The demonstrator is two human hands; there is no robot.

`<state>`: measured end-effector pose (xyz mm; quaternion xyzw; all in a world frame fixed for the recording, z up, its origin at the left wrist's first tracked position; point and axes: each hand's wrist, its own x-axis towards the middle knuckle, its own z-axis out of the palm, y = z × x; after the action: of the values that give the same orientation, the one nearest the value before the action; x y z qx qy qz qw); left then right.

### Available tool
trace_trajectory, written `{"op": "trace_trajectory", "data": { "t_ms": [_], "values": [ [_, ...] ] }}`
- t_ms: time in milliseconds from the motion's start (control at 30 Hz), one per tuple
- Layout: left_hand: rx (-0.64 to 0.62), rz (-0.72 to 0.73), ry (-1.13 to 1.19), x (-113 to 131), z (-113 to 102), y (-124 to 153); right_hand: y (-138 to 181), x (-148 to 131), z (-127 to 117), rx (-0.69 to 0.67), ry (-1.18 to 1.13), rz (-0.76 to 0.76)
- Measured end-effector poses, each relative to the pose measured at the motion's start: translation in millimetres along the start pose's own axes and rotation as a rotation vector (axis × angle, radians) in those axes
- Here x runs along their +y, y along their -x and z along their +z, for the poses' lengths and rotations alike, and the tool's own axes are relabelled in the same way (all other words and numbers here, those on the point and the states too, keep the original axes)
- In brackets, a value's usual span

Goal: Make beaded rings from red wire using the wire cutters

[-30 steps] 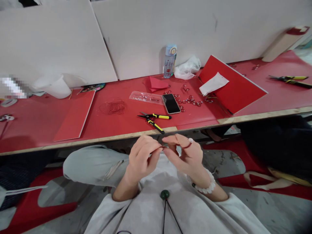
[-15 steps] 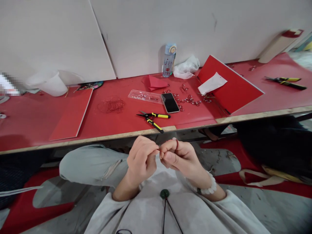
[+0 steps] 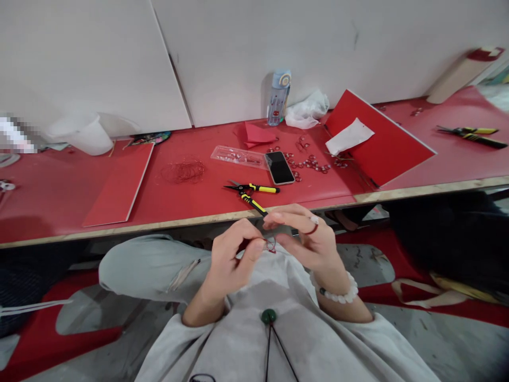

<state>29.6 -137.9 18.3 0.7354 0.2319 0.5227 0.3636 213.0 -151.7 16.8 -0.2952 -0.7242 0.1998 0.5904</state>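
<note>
My left hand (image 3: 230,254) and my right hand (image 3: 306,241) meet in front of my chest, just below the red table's front edge (image 3: 178,222). Between their fingertips is a small red wire loop (image 3: 270,244). The left hand pinches it with thumb and forefinger. The right hand's fingers are partly stretched, their tips at the loop, and a red strand is wound round one finger. A white bead bracelet (image 3: 338,289) sits on my right wrist.
On the table lie yellow-handled snips (image 3: 250,193), a phone (image 3: 279,167), a coil of red wire (image 3: 183,171), a clear packet (image 3: 238,157), several small red rings (image 3: 310,162), a bottle (image 3: 278,98), red boards (image 3: 119,185) and a second pair of snips (image 3: 473,133).
My right hand's fingers closed against the left hand, then spread again. Both hands rose slightly toward the table edge. The small red loop now shows between the fingertips.
</note>
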Motion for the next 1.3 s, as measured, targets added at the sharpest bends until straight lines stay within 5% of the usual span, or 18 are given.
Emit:
{"op": "trace_trajectory", "data": {
  "t_ms": [167,467,700,1000,1133,1233,1300],
  "values": [
    [-0.035,-0.191,0.146,-2,-2,-1,-3,2,-11,-0.132,0.024,-0.038],
    [-0.053,-0.283,0.207,-8,3,-3,-4,6,-1,0.023,-0.182,-0.003],
    [0.0,-0.155,0.107,-13,5,-9,4,7,8,0.036,-0.483,0.21],
    [0.137,-0.048,-0.264,-29,4,-16,2,18,28,0.191,-0.351,0.589],
    [0.314,0.263,-0.558,-35,15,-17,-11,38,38,0.311,-0.276,0.671],
    [0.145,0.531,-0.746,-32,29,-13,-19,49,41,0.297,-0.191,0.708],
    [0.013,0.483,-0.748,-30,37,-10,-22,51,42,0.263,-0.15,0.731]
  ]
}}
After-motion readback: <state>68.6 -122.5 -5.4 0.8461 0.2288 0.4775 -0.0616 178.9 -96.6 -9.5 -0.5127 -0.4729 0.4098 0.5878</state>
